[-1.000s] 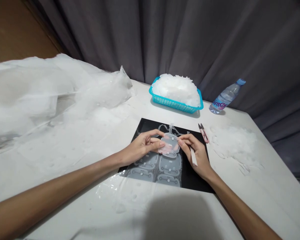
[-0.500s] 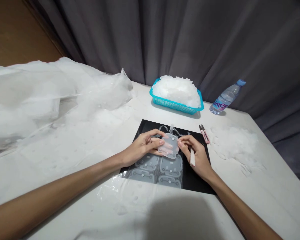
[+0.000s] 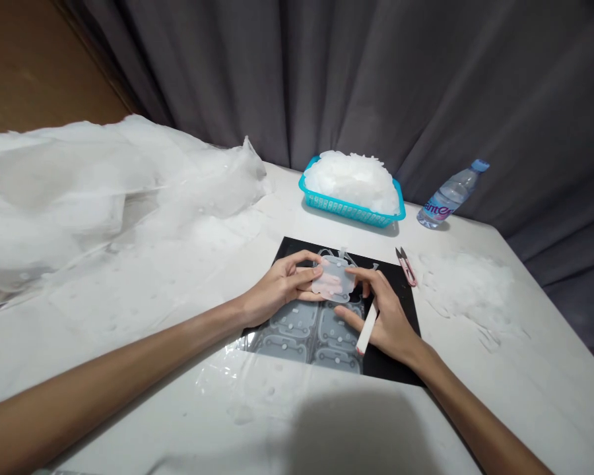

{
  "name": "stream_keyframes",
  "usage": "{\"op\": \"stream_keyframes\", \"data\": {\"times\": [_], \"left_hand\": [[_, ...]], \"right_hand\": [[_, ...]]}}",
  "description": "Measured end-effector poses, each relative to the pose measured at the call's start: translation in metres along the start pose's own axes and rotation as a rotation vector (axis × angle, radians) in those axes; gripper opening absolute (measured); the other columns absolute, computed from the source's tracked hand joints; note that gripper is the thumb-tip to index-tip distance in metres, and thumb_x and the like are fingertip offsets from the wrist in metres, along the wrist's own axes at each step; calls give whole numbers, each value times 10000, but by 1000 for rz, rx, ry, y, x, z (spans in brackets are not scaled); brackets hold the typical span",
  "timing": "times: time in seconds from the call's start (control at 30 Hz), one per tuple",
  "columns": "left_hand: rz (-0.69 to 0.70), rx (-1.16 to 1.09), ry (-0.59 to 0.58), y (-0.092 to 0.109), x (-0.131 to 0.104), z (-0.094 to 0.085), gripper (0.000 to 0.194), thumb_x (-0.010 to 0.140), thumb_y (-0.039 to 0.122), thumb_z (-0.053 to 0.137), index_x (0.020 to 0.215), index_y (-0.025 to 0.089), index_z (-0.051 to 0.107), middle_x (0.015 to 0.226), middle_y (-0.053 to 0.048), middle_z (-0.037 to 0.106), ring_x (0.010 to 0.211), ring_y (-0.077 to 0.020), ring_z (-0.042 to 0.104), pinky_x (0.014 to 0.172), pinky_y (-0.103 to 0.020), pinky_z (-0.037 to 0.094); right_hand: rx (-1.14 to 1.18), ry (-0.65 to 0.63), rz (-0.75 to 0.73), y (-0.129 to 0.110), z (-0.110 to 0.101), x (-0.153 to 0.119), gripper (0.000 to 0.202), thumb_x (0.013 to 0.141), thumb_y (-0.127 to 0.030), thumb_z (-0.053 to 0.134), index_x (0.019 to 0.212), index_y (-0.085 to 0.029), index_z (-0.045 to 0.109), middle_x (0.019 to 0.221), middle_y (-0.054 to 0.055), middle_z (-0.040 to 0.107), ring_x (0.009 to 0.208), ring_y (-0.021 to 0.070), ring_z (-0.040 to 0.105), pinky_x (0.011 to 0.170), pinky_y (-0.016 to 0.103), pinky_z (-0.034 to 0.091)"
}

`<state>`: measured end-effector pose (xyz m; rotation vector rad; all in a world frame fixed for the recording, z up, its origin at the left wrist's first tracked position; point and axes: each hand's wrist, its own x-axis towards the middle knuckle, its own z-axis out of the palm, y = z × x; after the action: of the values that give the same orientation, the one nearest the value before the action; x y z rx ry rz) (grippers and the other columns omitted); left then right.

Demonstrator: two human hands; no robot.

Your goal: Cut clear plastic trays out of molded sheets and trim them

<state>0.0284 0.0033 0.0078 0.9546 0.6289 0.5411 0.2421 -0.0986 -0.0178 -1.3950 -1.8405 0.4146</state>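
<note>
Between thumb and fingers, my left hand point(image 3: 290, 280) grips a translucent rounded plate point(image 3: 334, 279), its fingers showing through from behind. My right hand point(image 3: 383, 310) is at the plate's right edge, index finger near it and thumb spread lower down. A white stick point(image 3: 367, 328) with a reddish tip is tucked in the right hand. Below both hands lies a black mat point(image 3: 391, 359), bearing more translucent plates point(image 3: 293, 319) in what looks like clear film. Thin clear strips lie on the mat behind the held plate.
Behind the mat stands a turquoise basket point(image 3: 349, 211) heaped with white translucent pieces. Farther right are a water bottle point(image 3: 448, 198), small pink-handled snips point(image 3: 407, 268) and a pile of clear scraps point(image 3: 470, 290). Large plastic bags point(image 3: 178, 175) cover the left side.
My right thumb has come off the plate and spread downward, and the white stick has swung out toward the lower left. The held plate has tilted slightly.
</note>
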Motion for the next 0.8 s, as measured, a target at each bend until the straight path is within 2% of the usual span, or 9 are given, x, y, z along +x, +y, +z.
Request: {"op": "stream_keyframes", "data": {"times": [0.33,0.6,0.8], "left_hand": [[18,-1,20,1,1,-1,289,848,299,840,1035,154,674,817,-35,713,770,-172,727,920,-403,631],[21,17,16,3,0,2,266,860,303,825,1021,159,668,875,-37,711,793,-175,740,925,-399,634],[7,16,20,2,0,2,265,872,298,820,1022,164,648,839,-27,706,793,-182,750,938,-410,635]], "right_hand": [[-16,39,-30,-1,2,1,327,975,-302,675,1290,-279,590,990,41,620,869,224,555,790,367,484],[-17,26,-57,-3,0,3,313,988,-261,655,1294,-268,588,1034,52,634,905,225,572,817,380,493],[-28,13,-57,-3,1,2,324,987,-247,654,1302,-264,577,1070,61,639,929,229,578,838,387,495]]}}
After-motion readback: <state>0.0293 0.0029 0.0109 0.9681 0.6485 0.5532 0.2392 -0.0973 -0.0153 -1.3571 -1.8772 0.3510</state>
